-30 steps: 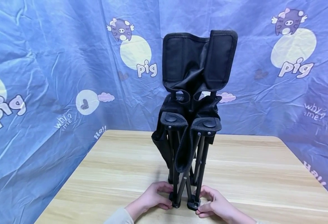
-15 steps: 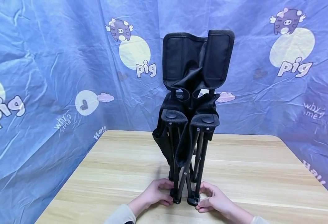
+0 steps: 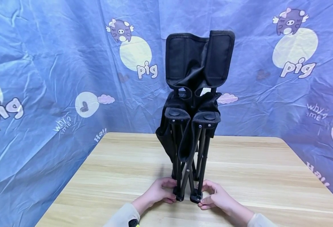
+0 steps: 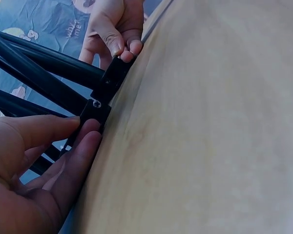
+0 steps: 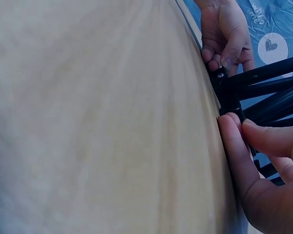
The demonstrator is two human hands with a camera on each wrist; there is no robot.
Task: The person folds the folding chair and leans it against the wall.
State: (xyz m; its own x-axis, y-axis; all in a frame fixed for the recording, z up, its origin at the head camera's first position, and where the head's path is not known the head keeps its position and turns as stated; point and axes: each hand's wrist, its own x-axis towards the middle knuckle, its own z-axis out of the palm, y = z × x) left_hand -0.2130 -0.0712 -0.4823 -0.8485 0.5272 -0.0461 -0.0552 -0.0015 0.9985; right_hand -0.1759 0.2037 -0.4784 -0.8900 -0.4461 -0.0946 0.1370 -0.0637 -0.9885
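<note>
A black folding chair (image 3: pixel 199 61) stands upright and mostly folded on the table, its fabric back at the top and crossed tube legs below. My left hand (image 3: pixel 160 190) pinches the chair's front left foot (image 4: pixel 96 111) between thumb and fingers, low at the tabletop. On the other side, my right hand (image 3: pixel 216 197) holds the front right foot (image 5: pixel 230 105) the same way. Both wrist views show the two black plastic feet side by side, with a hand at each outer end. The rear feet are partly hidden behind the front legs.
The light wood table (image 3: pixel 112 164) reaches back to a blue printed cloth (image 3: pixel 55 63) that hangs behind and along both sides. Fabric from the chair seat droops between and beside its legs. A dark watch (image 3: pixel 133 223) shows at the left sleeve.
The folding chair has slid a little away from me across the table, both hands moving forward with its front feet. More of both sleeves now shows.
</note>
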